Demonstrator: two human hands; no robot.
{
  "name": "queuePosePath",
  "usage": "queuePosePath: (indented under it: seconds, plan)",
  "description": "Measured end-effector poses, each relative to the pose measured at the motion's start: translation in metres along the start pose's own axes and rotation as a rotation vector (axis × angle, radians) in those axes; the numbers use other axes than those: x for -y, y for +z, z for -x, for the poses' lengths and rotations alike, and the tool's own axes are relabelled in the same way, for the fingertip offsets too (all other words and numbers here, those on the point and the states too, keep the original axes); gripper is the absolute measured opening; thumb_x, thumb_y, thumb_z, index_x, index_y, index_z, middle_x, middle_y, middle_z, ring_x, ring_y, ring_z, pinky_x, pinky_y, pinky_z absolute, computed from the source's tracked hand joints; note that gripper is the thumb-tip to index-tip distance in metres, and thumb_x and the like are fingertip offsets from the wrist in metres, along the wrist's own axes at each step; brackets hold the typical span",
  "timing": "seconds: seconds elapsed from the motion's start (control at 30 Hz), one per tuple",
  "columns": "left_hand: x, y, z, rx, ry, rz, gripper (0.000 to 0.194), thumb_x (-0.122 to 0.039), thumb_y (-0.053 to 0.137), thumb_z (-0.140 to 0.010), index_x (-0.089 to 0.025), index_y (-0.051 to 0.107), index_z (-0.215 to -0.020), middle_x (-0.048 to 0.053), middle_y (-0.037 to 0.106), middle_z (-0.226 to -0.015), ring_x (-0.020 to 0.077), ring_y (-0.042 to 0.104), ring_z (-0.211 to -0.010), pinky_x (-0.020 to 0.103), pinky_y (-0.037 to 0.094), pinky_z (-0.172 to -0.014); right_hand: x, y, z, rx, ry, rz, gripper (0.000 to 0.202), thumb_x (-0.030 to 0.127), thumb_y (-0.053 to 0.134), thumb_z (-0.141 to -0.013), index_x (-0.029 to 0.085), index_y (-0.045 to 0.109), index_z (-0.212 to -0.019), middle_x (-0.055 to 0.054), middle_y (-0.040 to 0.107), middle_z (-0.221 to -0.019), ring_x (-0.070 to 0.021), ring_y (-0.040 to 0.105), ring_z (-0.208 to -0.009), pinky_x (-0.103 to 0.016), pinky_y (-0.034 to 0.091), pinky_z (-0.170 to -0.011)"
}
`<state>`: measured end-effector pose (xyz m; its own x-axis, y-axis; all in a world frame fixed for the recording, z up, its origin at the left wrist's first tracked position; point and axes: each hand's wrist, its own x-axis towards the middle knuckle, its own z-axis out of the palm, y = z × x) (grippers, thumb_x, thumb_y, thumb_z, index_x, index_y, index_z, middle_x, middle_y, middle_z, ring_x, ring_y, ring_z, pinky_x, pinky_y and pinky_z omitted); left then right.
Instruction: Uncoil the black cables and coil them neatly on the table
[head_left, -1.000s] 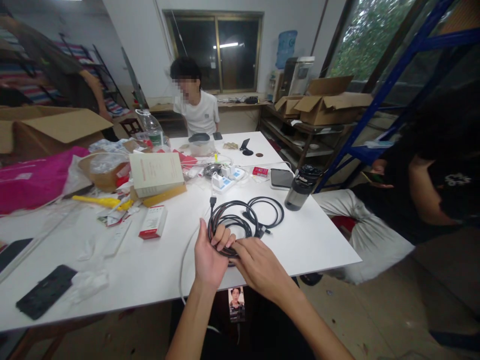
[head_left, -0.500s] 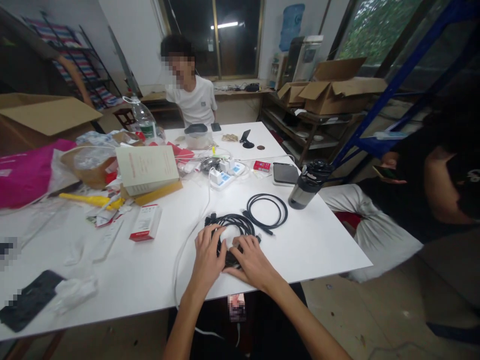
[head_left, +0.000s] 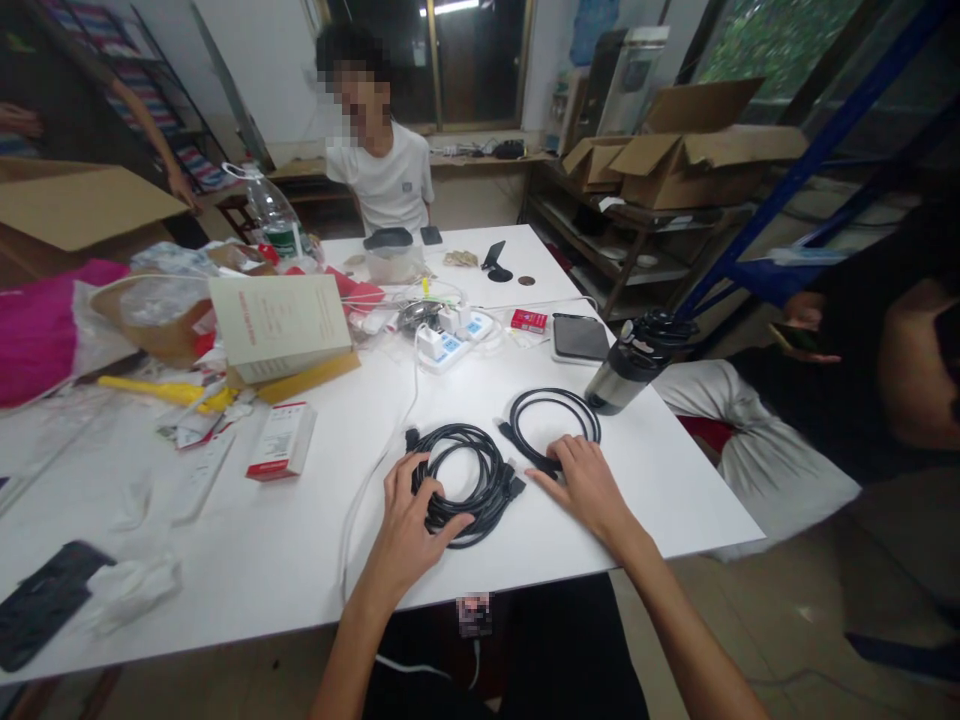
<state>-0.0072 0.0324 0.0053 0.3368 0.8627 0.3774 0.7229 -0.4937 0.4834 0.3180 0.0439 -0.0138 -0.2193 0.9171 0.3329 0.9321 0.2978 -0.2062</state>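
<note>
Near the table's front edge lies a thick coil of black cables (head_left: 491,470), with connectors at its left and right sides. My left hand (head_left: 416,520) rests on the left and lower part of this coil, fingers spread over it. A thinner black cable loop (head_left: 555,400) lies to the right, close to the bottle. My right hand (head_left: 581,485) touches the lower edge of that loop, thumb apart from the fingers; whether the fingertips grip the cable cannot be made out.
A black and grey bottle (head_left: 637,360), a phone-like device (head_left: 580,338) and a white power strip (head_left: 457,345) stand or lie beyond the coils. A red-white box (head_left: 281,440) is at left. One person sits across the table, another at right.
My right hand has left the thick coil and moved right to the thinner loop. My left hand stays at the thick coil, its fingers more spread. The view has shifted slightly.
</note>
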Motion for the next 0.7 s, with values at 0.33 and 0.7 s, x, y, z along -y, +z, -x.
queuePosePath:
  seconds: [0.33,0.7]
  plan:
    - [-0.016,0.034,-0.022,-0.193,-0.145,-0.051,0.032,-0.045,0.076,-0.097,-0.022,0.054,-0.094,0.02,0.043,-0.148,0.0431,0.04,-0.146,0.068,0.041,-0.119,0.025,-0.005,0.052,-0.073,0.017,0.163,0.035,0.05,0.049,-0.112,0.02,0.058,-0.094,-0.01,0.061,-0.094,-0.0281,0.055,-0.086,-0.042,0.044,-0.078]
    - [-0.017,0.046,-0.037,-0.235,-0.126,-0.017,0.028,-0.044,0.071,-0.101,-0.02,0.057,-0.102,0.024,0.043,-0.152,0.0424,0.039,-0.151,0.072,0.033,-0.122,0.039,-0.02,0.09,-0.145,0.21,0.076,0.041,0.055,0.038,-0.114,0.023,0.057,-0.097,-0.003,0.062,-0.066,-0.0257,0.063,-0.06,-0.034,0.041,-0.059]
